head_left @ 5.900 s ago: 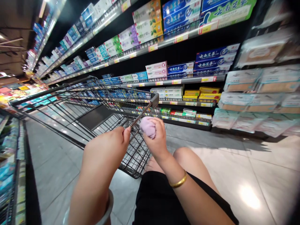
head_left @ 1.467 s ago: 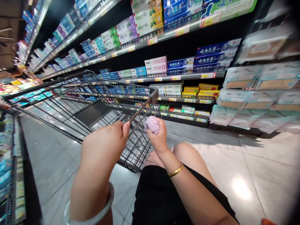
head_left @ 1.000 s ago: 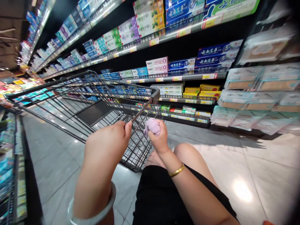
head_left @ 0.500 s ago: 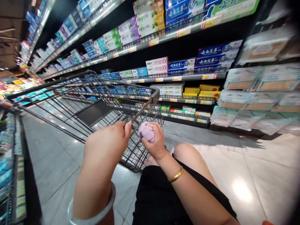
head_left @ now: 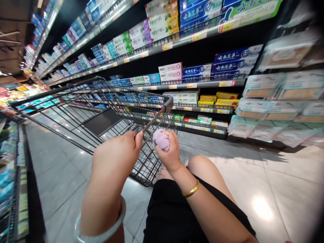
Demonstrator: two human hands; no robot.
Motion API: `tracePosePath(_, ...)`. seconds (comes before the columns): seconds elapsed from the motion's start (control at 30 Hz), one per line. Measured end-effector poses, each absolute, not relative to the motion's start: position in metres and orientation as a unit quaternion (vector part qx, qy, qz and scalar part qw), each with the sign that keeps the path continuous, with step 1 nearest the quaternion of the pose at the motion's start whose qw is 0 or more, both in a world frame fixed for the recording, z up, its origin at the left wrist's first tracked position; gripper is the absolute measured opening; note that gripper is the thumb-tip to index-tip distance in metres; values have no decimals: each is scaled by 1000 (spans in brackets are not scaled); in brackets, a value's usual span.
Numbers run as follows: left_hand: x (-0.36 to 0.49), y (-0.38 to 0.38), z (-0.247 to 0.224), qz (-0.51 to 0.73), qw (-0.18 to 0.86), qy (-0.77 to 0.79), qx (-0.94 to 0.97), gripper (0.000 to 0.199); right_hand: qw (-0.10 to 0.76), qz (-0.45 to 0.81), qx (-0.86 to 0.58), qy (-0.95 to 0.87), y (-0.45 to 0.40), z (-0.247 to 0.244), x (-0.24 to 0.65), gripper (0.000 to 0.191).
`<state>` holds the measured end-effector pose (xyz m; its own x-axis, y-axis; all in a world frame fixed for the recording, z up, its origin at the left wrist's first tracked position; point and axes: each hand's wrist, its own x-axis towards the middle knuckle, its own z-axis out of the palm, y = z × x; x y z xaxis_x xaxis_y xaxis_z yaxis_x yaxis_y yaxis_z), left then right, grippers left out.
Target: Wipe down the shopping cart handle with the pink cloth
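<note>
My left hand is closed around the rim bar of a black wire shopping cart; its fingers are mostly hidden behind the back of the hand, with the thumb lying along the bar. Bunched up in my right hand is a light purple cloth, held just beside the cart's end corner. From this angle I cannot tell whether the cloth touches the wires. A pale bangle circles my left wrist and a gold one my right.
Shelves of toothpaste boxes run along the far side. Bagged goods hang at the right. Another shelf borders the left. My bent knees stand close to the cart, above a grey tiled floor.
My right hand has shifted slightly to the right and up with the purple cloth, and the cloth has turned a little. My left hand keeps its grip on the cart.
</note>
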<state>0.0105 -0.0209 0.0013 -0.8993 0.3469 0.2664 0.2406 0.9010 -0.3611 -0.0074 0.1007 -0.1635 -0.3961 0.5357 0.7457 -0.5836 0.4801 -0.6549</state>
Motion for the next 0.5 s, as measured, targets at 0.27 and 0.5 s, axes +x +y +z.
tracePosePath(0.27,11,-22,1,163,173,-958,-159,52,535,470,117,-693,94,-166,-4,43)
tracePosePath(0.5,10,-21,1,159,172,-959,-157,54,549,492,3,-676,100,-177,-14,42)
